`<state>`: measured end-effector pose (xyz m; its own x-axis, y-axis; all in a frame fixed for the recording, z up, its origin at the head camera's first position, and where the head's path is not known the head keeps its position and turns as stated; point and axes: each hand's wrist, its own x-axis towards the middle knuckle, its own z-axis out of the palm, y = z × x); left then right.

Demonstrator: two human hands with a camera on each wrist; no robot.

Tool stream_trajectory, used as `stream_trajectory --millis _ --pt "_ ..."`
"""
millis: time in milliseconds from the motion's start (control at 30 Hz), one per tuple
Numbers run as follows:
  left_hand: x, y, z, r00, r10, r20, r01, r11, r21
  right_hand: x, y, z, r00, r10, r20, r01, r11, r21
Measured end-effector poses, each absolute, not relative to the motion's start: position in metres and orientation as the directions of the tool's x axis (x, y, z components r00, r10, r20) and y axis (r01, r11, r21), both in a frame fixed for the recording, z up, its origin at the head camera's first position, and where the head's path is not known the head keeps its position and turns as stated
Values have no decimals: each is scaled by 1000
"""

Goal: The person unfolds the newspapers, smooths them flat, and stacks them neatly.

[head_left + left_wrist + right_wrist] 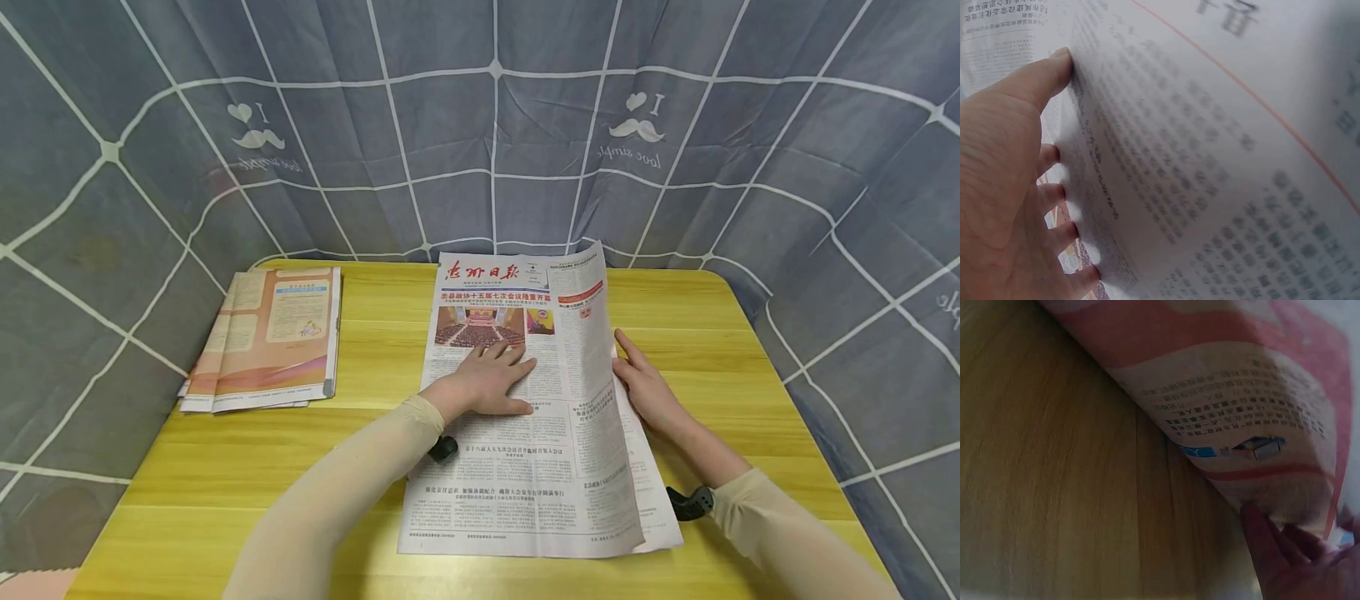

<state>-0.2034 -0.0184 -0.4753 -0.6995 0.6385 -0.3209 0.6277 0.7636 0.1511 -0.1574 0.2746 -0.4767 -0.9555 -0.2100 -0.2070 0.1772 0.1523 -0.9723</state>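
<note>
A newspaper [510, 500] with a red masthead and a photo lies in front of me, its right side lifted and curved. My left hand [491, 382] rests on its front page with the fingers spread. In the left wrist view, the thumb and fingertips of that hand [1004, 162] press against the printed sheet. My right hand [654, 392] holds the newspaper's right edge, beside the raised top sheet. The right wrist view shows this hand [1310, 562] with its fingers at the edge of a pink-printed page [1222, 375] that slants up off the wood.
A stack of folded newspapers [273, 342] with an orange-pink page on top lies at the left of the yellow wooden table [375, 333]. A grey curtain [442, 125] with white lines hangs behind and at both sides. Dark wrist devices [690, 503] sit by the sleeves.
</note>
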Motion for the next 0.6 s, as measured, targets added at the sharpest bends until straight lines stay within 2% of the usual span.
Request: stream_trajectory --millis 200,400,467,600 --pt "-206 -16 -470 -689 641 -339 613 765 199 -158 274 -471 -973 -136 -185 131 335 -933" --pt "-211 -10 -468 -705 617 -351 558 787 263 -158 275 -468 -977 -120 -177 119 383 -916" --pt "-212 -6 -466 -718 616 -326 523 785 331 -158 274 -468 -978 -121 -171 113 381 -917" --pt "-213 6 -464 -745 618 -249 414 722 554 -159 271 -469 -981 -127 -148 85 402 -912"
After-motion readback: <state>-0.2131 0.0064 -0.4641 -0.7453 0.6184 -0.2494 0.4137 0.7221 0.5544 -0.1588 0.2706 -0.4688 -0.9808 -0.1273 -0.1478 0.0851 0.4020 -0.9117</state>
